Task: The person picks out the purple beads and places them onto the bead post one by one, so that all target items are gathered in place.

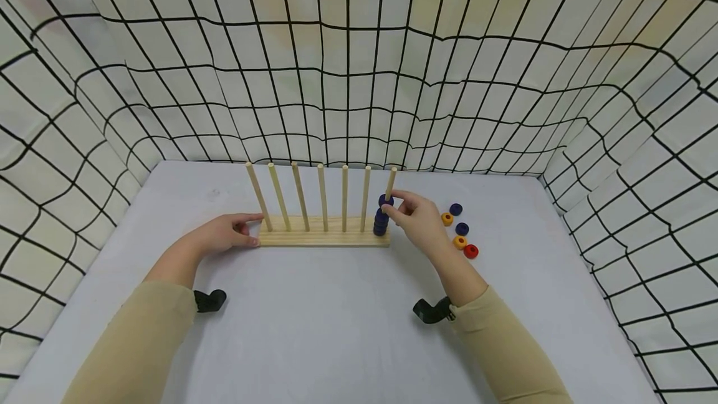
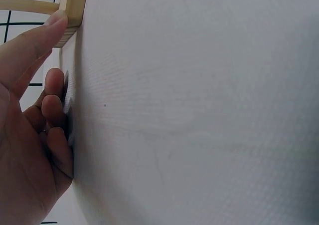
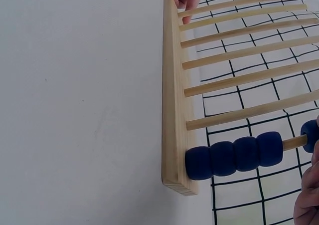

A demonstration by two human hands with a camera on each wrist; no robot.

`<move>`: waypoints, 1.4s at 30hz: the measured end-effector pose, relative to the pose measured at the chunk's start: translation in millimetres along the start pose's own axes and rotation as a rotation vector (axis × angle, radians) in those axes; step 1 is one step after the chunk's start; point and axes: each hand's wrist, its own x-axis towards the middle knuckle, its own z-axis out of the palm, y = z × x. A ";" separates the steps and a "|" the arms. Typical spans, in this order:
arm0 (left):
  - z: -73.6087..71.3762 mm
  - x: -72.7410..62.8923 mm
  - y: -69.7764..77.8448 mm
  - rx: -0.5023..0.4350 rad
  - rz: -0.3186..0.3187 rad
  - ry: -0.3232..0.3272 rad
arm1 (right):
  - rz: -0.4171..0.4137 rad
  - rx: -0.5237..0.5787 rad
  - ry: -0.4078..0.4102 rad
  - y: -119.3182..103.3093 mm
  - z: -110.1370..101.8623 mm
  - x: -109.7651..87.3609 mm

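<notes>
A wooden rack with a row of upright pegs stands on the white table. My left hand holds its left end, thumb at the front edge and forefinger at the back. In the left wrist view the thumb presses on the rack's corner, the other fingers curled below. My right hand pinches a blue bead, threaded on the rightmost peg. Several blue beads are stacked at the foot of that peg, with a gap below the pinched one. The other pegs bear no beads.
To the right of the rack lie loose beads: a blue bead, a yellow bead, another blue bead, another yellow bead and a red bead. A black net surrounds the table's back and sides.
</notes>
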 end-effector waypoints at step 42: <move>-0.3 -1.9 1.3 -0.013 0.012 -0.007 | -0.008 -0.136 -0.030 19.2 -1.1 1.2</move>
